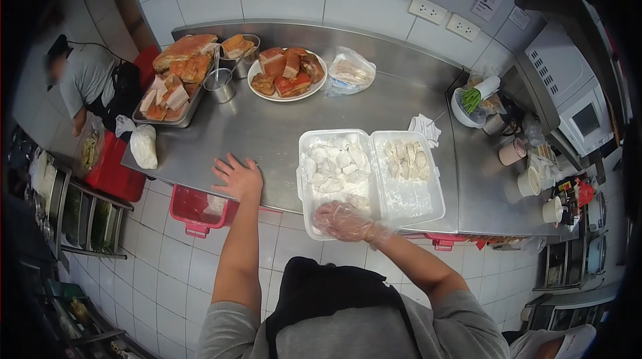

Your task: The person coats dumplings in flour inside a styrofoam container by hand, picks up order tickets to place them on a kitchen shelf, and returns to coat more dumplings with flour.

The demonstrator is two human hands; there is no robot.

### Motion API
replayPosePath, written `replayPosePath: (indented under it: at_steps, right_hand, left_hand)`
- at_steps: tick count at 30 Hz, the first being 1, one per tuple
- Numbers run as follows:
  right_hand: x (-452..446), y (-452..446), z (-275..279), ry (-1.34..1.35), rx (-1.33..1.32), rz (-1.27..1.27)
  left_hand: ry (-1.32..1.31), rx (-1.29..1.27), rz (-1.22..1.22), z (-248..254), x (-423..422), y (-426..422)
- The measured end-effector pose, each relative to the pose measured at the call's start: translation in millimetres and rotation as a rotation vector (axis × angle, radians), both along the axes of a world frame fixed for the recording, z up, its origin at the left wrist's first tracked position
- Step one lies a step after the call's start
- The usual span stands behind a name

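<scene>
Steel counter: runs across the view, against a tiled wall.
Metal tray: at the counter's left, heaped with cooked meat.
Metal cups: beside the tray, one holding a utensil, another topped with a piece of meat.
White plate: right of the cups, bearing browned meat chunks.
Plastic bag: just right of the plate, contents unclear.
White bag: knotted, at the counter's left edge.
Papers: just behind the foam box.
Bowl: far right, with green stalks; the microwave stands beyond.
Red bin: below the counter's near edge.
Co-worker: beyond the left end.
Foam box: lying open at the near edge, white-dusted pieces in both halves.
Left hand: bare, fingers spread, palm down on the counter, well apart from the box; grasping nothing.
Right hand: in a clear glove, fingers bent, over the left half's near end, covering that part; blurred, so whether it grasps a piece cannot be told.
</scene>
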State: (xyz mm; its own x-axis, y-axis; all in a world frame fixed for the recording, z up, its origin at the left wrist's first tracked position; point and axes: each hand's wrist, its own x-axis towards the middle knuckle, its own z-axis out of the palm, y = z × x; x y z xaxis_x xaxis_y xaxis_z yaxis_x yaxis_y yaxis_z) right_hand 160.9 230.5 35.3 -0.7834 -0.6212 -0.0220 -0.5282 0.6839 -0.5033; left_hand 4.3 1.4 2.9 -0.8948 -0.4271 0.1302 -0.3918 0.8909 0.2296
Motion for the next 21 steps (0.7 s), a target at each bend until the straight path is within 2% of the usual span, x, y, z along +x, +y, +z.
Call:
replayPosePath:
  at_steps: [2, 5, 8, 11, 14, 17, 18, 21]
  right_hand:
    - [2.8, 15.1, 5.7, 0.089, 0.013, 0.128]
    - [2.6, 29.4, 8.2, -0.04, 0.056, 0.148]
    - [7.6, 33.2, 17.8, 0.033, 0.083, 0.182]
    - [4.3, 31.5, -13.8, 0.046, 0.169, 0.11]
    - [0.2, 39.4, -23.4, -0.253, 0.088, -0.127]
    - [-4.3, 54.0, 26.7, -0.07, -0.147, -0.137]
    - [-4.1, 57.9, 46.3, -0.078, -0.133, -0.208]
    - [-0.6, 64.8, 56.6, -0.042, -0.139, -0.311]
  left_hand:
    - [0.001, -0.001, 0.0, 0.1, 0.6, -0.5]
    - [0.002, -0.003, 0.002, 1.0, -1.1, -0.5]
    - [-0.007, -0.007, 0.003, -2.3, -0.1, -0.6]
    - [0.004, -0.01, 0.003, -2.4, -1.6, -1.2]
    - [-0.011, -0.004, 0.001, 2.7, 0.9, -0.5]
    - [-0.017, 0.002, 0.003, 3.0, -0.5, 0.5]
    - [-0.009, 0.0, 0.003, 0.6, -1.5, 0.2]
    - [-0.008, 0.003, 0.002, 0.0, 0.6, -1.5]
